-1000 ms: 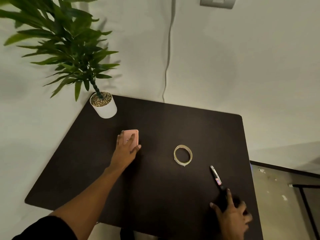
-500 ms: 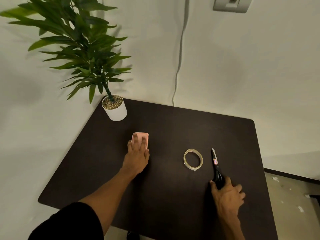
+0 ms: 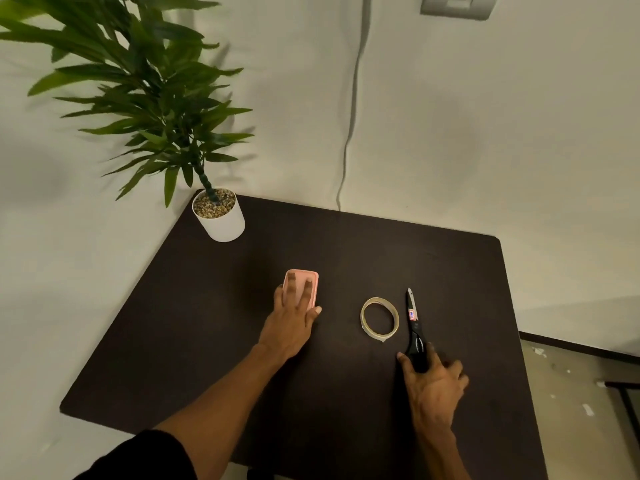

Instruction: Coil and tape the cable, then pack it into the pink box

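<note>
Two bare hands rest on a dark table (image 3: 346, 265), seen from above by a camera on the person's head. The left hand (image 3: 292, 323) lies flat with its fingers spread over the pink box (image 3: 311, 282), pressing on its top; the thumb touches the table just beside the box. The box is small, with rounded corners, and sits left of the table's middle. A black sleeve (image 3: 138, 459) covers the upper left arm at the bottom edge.

The right hand (image 3: 434, 382) lies near the right front of the table, its fingers loosely curled around the black handles of a pair of scissors (image 3: 414, 323). The scissors lie flat on the table, blades closed and pointing away from the person, with a small coloured label on the blade.

Between the hands, just beside the scissors, a roll of pale tape (image 3: 363, 318) lies flat on the table, well apart from the box.

At the far left corner stands a white pot (image 3: 221, 226) filled with pebbles, holding a green leafy plant (image 3: 149, 98). Behind the table, a grey cable (image 3: 353, 98) runs down the pale wall (image 3: 485, 133) and disappears behind the table's far edge. A wall plate (image 3: 457, 5) shows at the top.
</note>
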